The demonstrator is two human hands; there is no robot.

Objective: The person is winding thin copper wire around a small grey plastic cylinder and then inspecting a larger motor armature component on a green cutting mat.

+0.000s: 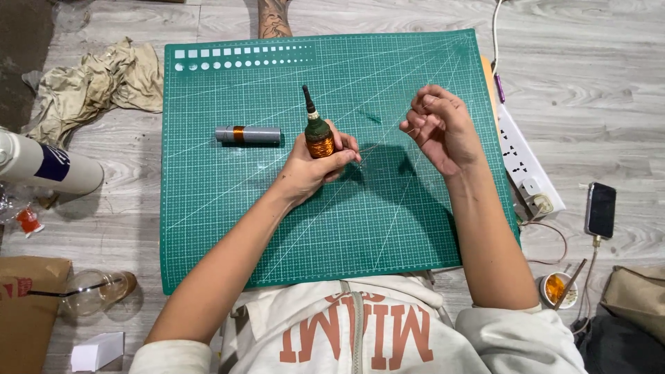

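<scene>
Copper-wound bobbin [318,133] gripped by left hand [312,170] mid-mat [228,228]; right hand [440,128] fingers pinching thin wire; mat edges open.

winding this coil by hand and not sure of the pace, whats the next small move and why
Probably turn the small dark bottle-shaped piece with copper winding a little in the left hand, since the right hand pinches a thin wire stretched taut toward it over the green cutting mat.

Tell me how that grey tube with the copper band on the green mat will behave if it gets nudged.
The grey tube is round and lies on its side on the flat cutting mat, so it would probably roll if pushed across its length. It looks rigid, not floppy. Its copper band sits nearly flush, so it likely won't stop a roll.
</scene>
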